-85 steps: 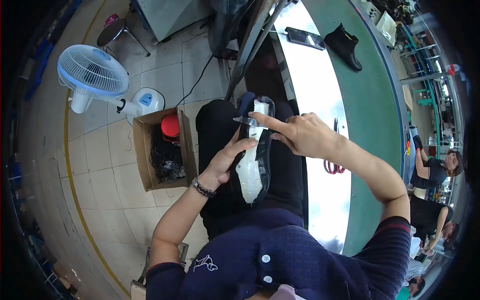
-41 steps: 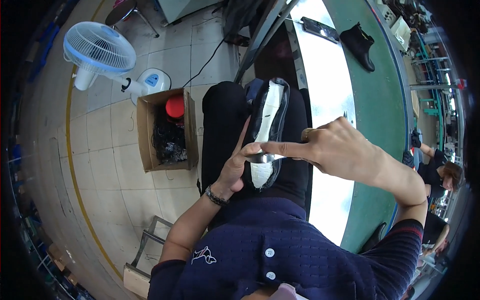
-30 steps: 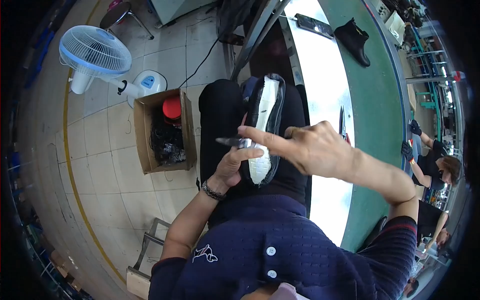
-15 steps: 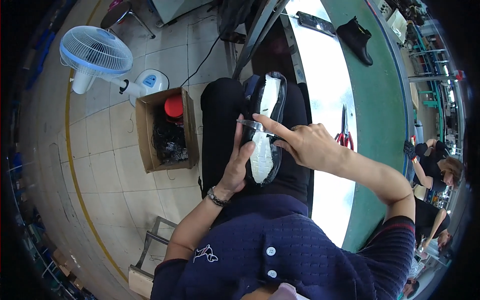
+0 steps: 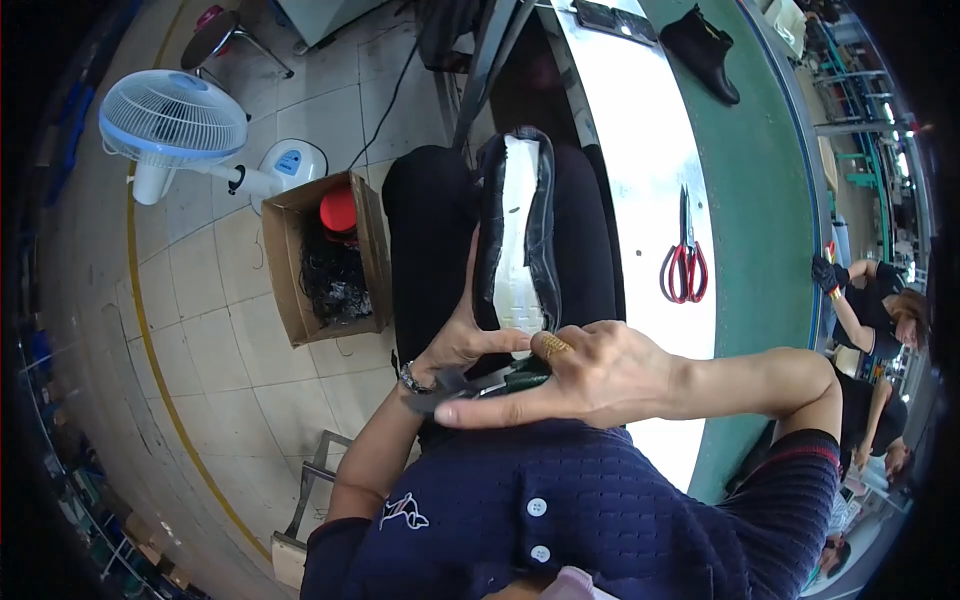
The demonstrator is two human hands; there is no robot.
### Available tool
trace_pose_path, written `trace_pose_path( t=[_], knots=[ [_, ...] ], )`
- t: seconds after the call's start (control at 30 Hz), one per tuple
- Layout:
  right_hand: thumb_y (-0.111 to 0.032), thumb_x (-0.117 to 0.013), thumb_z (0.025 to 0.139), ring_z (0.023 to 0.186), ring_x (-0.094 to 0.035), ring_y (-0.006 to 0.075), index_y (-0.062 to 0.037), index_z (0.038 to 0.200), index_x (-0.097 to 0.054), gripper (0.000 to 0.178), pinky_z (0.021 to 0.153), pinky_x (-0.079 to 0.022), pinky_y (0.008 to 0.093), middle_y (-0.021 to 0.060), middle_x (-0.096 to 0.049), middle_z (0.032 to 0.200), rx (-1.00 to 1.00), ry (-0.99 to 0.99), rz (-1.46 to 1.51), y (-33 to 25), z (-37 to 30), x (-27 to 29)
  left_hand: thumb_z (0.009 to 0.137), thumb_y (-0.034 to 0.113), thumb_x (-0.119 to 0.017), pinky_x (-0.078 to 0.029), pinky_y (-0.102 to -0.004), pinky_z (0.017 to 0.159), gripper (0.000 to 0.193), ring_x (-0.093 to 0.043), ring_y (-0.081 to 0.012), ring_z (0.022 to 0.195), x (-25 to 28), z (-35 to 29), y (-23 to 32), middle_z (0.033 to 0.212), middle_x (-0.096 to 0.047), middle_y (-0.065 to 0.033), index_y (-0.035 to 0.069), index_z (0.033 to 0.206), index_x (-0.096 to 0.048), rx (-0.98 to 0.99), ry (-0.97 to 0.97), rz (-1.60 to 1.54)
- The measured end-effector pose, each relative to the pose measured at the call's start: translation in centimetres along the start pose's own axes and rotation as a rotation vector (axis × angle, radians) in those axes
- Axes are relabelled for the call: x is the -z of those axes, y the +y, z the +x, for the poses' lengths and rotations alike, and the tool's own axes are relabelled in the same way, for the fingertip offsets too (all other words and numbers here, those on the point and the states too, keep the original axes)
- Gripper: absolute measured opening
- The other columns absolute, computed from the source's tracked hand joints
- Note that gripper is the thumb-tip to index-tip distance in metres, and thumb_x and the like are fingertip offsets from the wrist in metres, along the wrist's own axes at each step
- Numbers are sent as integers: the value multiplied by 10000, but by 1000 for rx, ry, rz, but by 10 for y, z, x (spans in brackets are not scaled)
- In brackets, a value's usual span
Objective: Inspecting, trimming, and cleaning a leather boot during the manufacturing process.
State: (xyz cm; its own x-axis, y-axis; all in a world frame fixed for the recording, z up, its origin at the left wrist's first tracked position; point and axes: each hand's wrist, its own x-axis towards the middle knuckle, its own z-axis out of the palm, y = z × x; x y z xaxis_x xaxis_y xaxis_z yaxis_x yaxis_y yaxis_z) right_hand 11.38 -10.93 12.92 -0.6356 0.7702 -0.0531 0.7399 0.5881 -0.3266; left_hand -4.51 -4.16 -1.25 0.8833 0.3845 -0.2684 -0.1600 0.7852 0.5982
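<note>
On my lap a black shoe lies bottom up, its pale insole board framed by black leather turned in over the edge. My left hand is wrapped round the shoe's left side, with the thumb across the end nearest me. My right hand grips a knife by its green handle. The index finger stretches along the blade, which points left above my left wrist. Curled right fingers sit against the shoe's near end; whether they pinch the leather there, I cannot tell.
Red-handled scissors and a phone lie on the white bench strip. A black ankle boot stands beyond on green. A cardboard box of dark scraps and a fan stand left. Co-workers are far right.
My right hand and the knife have moved from the middle of the shoe to its near end, toward me. The left hand has slid back along the shoe, which now lies straighter.
</note>
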Motion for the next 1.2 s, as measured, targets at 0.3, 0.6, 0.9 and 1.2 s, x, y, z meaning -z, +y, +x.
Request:
trace_pose_path(
  t=[0.3,0.6,0.9,1.2],
  knots=[
    [-63,-466,887,396,-520,112,-354,1517,-145,764,353,-434,278,141,-566,602,-108,15,15,-3,-12,-8,677,17,-801,-268,-338,1099,1259,-263,-197,1341,12,-1,-11,1500,-169,-84,135,1510,136,87,45,92],
    [-69,-462,844,606,-640,262,-367,1508,-169,785,567,-524,362,105,-590,634,-189,-103,212,16,-13,9,679,43,-801,-457,-336,916,688,-548,-191,1065,43,-8,-27,1143,-571,-77,1,1277,-463,237,25,254],
    [-177,-511,842,700,-662,246,-347,1508,-174,766,579,-488,355,71,-656,774,-245,-25,46,46,0,8,656,52,-779,-501,-347,852,635,-611,-210,980,13,-2,6,1063,-606,-74,9,1223,-495,98,107,463],
    [-153,-524,857,649,-645,306,-372,1505,-172,769,587,-485,400,117,-639,703,-458,150,143,64,-34,-20,760,217,-744,-427,-439,1012,726,-509,-286,1174,41,33,21,1299,-495,-113,60,1375,-392,179,159,97]
  ],
)
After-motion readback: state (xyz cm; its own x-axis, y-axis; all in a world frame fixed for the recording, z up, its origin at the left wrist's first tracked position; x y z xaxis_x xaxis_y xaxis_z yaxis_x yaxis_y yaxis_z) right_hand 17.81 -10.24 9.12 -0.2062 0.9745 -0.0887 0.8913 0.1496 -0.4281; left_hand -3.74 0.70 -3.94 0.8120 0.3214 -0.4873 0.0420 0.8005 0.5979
